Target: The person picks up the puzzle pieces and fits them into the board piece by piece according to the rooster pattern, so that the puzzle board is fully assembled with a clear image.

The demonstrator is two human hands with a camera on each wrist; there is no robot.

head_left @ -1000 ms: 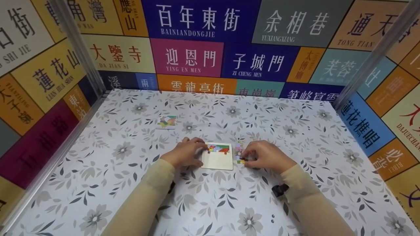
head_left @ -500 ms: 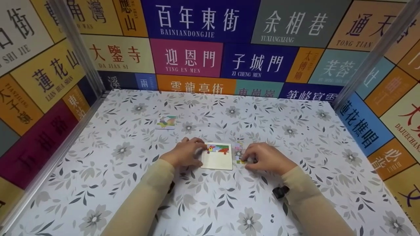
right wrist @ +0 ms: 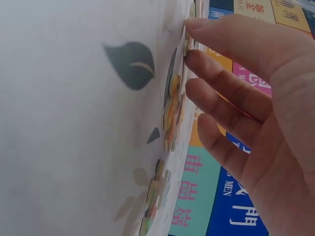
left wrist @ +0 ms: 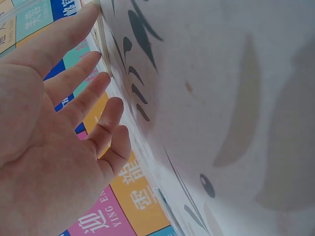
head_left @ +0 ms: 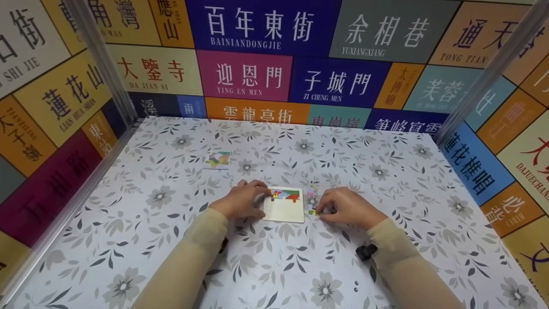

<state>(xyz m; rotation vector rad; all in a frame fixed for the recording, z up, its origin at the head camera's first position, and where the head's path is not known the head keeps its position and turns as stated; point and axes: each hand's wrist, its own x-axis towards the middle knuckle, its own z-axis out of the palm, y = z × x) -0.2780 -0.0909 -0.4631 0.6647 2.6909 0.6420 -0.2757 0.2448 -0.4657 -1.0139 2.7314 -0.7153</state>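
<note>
A pale puzzle board [head_left: 284, 209] lies in the middle of the flowered table [head_left: 274, 266], with a row of coloured pieces [head_left: 286, 195] along its far edge. My left hand [head_left: 251, 198] rests against the board's left edge. In the left wrist view its fingers [left wrist: 74, 88] are straight, and the index tip touches the board's rim [left wrist: 102, 29]. My right hand [head_left: 332, 207] lies just right of the board on several loose puzzle pieces [head_left: 312, 201]. In the right wrist view the index fingertip [right wrist: 197, 23] touches one piece, and other pieces [right wrist: 172, 110] lie flat below. Both thumbs are hidden.
A small coloured picture card [head_left: 218, 159] lies further back on the left. Walls covered in coloured sign panels [head_left: 244, 75] close in the table on three sides, with metal posts [head_left: 103, 64] at the back corners. A black strap [head_left: 366, 251] shows at my right wrist.
My right hand has slid slightly left and down over the loose pieces, covering the dark-and-orange piece seen before. The left hand and the board have not moved.
</note>
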